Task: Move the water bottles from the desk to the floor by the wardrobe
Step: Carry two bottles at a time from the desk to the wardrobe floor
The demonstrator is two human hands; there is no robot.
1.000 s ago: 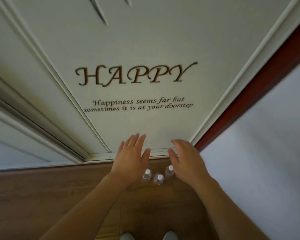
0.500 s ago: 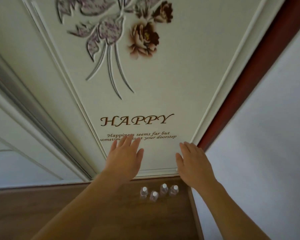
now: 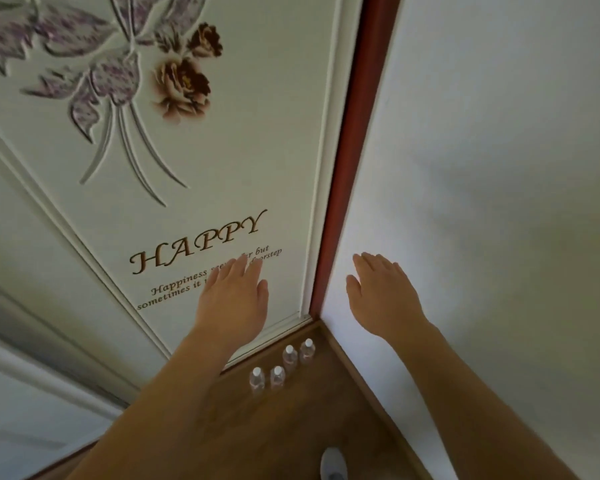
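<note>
Four water bottles [image 3: 281, 367] stand upright on the wooden floor [image 3: 302, 420], in a loose row at the foot of the wardrobe door [image 3: 257, 150], close to the corner where the red-brown frame [image 3: 347, 202] meets the white wall [image 3: 499, 168]. The two nearer bottles are just beside each other, and so are the two farther ones. You hold nothing: your left hand [image 3: 234, 299] is flat with the fingers spread, in front of the "HAPPY" lettering [image 3: 194, 244], and your right hand [image 3: 383, 296] is also flat and empty, in front of the wall. I judge this part of the task as done for these four bottles. The desk is outside the view, so you cannot know from here if more bottles wait there. Your left forearm covers the floor on the left of the row. Only the tip of one white shoe [image 3: 333, 464] shows at the bottom edge. The bottle bodies are small and clear, so the water level is hard to see.
</note>
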